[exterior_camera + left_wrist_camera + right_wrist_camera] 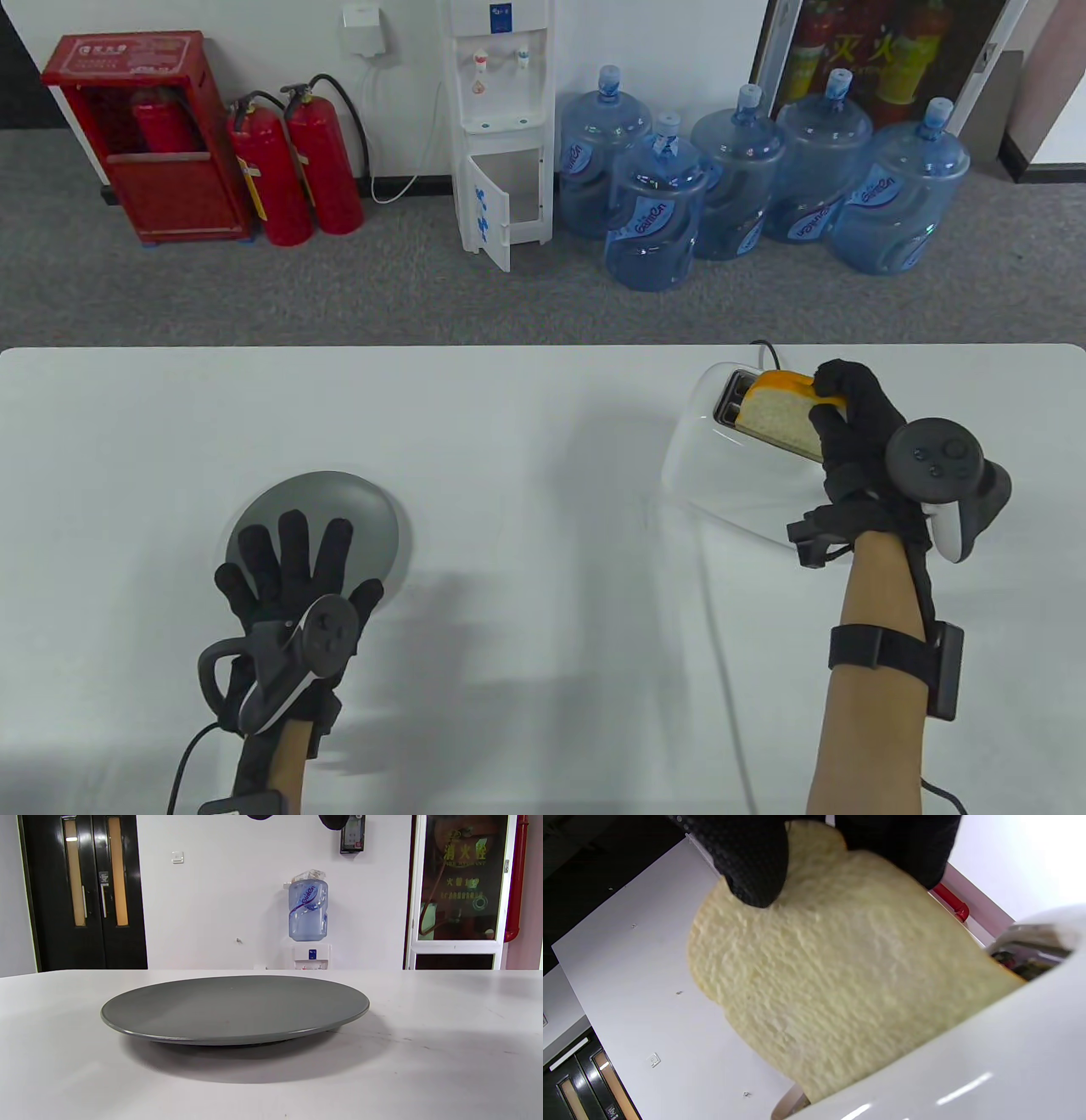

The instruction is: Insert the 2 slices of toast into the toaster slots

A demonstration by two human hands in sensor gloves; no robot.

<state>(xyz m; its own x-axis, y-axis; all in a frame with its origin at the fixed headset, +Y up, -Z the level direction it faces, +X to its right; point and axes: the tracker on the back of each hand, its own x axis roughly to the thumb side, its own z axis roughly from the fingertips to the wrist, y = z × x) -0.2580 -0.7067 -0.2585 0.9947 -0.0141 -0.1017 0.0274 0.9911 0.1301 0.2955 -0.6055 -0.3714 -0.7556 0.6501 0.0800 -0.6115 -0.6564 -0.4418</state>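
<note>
Right hand (853, 424) pinching toast slice (785, 416), partway into toaster (721, 458) slot on the desk. Left hand (293, 577) flat, fingers spread, by the plate (339, 501). Could jam if tilted against the slot edge.

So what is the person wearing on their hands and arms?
Both the left hand and the right hand wear black textured gloves. A dark-and-white tracker, like a game controller with buttons, is strapped to each hand's back. A black band with a small box wraps the right forearm. Thin black cables trail from both wrists.
</note>
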